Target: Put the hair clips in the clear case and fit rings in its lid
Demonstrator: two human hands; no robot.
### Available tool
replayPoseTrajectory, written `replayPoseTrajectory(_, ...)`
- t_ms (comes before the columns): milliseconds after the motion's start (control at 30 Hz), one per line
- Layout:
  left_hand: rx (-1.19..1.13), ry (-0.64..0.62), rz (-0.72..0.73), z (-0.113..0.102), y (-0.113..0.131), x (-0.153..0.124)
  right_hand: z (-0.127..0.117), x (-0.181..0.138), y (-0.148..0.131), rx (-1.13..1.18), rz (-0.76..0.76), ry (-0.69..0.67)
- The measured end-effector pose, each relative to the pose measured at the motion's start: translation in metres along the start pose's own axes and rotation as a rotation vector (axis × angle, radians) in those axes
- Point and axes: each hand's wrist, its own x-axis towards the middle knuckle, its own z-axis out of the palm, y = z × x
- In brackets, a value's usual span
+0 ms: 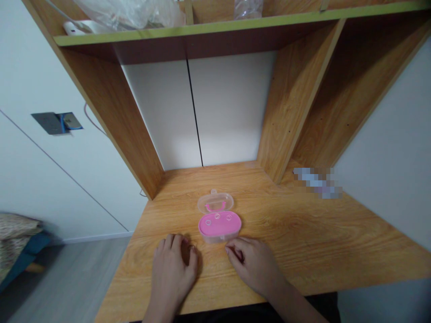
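A small clear plastic case (220,238) stands on the desk with its clear lid (215,202) flipped open toward the back. The lid has a pink handle. Inside the case is a pink insert (218,228) with three small pale rings lying on it. My left hand (172,267) rests left of the case, fingers curled. A tiny pale, ring-like thing shows at its thumb tip, too small to name. At the case's front right corner is my right hand (254,264), its thumb and forefinger pinched together; whatever they hold is hidden.
The wooden desk (303,242) has upright side boards and a shelf (215,31) above. On that shelf are a plastic bag (134,13) and a clear bottle (248,9). A blurred-out object (316,183) lies at the back right. A wall socket (57,123) is at left.
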Motion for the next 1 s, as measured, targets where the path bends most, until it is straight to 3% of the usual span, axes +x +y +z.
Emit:
replayPoseTrajectory(167,0.029,-0.044,-0.001,0.003,-0.001,0.000,-0.001,0.000,-0.001,0.003,0.002,-0.005)
replayPoseTrajectory(467,-0.232,-0.111,0.130,0.001,-0.004,0.000,-0.002,-0.001,-0.001,-0.007,-0.021,0.000)
replayPoseTrajectory(800,-0.350,-0.040,0.186,0.006,-0.008,0.000,-0.001,-0.001,-0.002,0.030,-0.018,-0.015)
replayPoseTrajectory(1000,-0.621,-0.011,0.148,0.005,0.003,-0.012,-0.002,-0.005,-0.001,0.176,-0.190,-0.004)
